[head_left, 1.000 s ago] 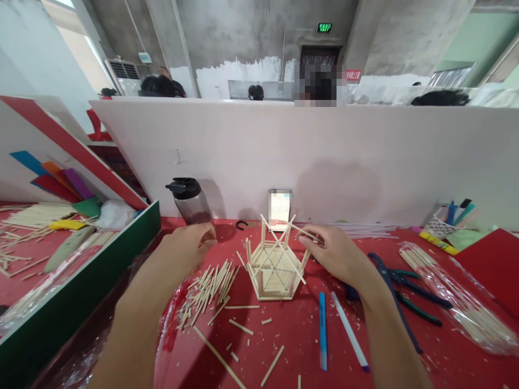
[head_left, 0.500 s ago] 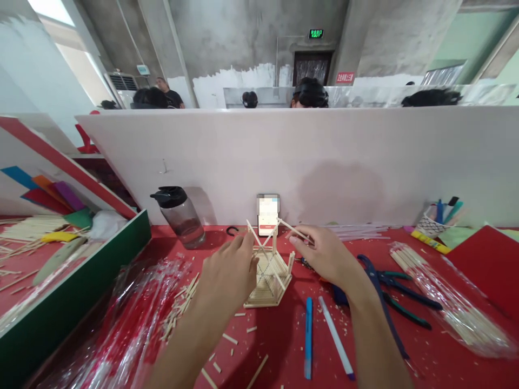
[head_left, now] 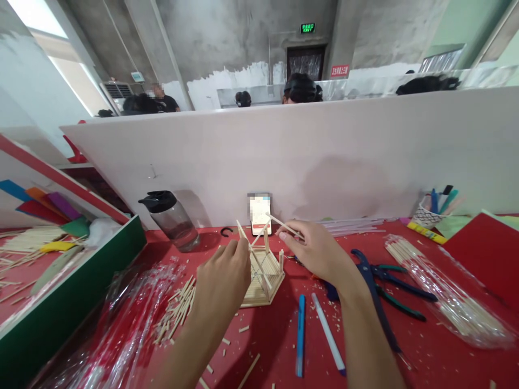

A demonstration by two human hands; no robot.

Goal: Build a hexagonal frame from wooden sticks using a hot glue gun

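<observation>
A small six-sided model built of wooden sticks (head_left: 263,294), with short posts and crossed sticks on top, stands on the red table. My left hand (head_left: 227,273) is closed at its left side, gripping it there; the fingertips and that part of the model are hidden. Between the thumb and fingers of my right hand (head_left: 318,251) is a thin wooden stick (head_left: 279,222). Its far end reaches the top of the model's back post; whether it touches, I cannot tell. A lit phone (head_left: 260,216) leans on the partition behind.
Cut stick pieces (head_left: 178,310) lie left of the model, beside clear plastic wrapping (head_left: 133,308). A water bottle (head_left: 172,221) stands behind. To the right are a blue pen (head_left: 300,335), a white pen (head_left: 327,332), pliers (head_left: 401,286) and bagged sticks (head_left: 441,292). A white partition (head_left: 324,140) closes the back.
My left hand has come from beside the bottle to the model's left side and closed there. My right hand keeps the stick near the back post. The view has shifted slightly right.
</observation>
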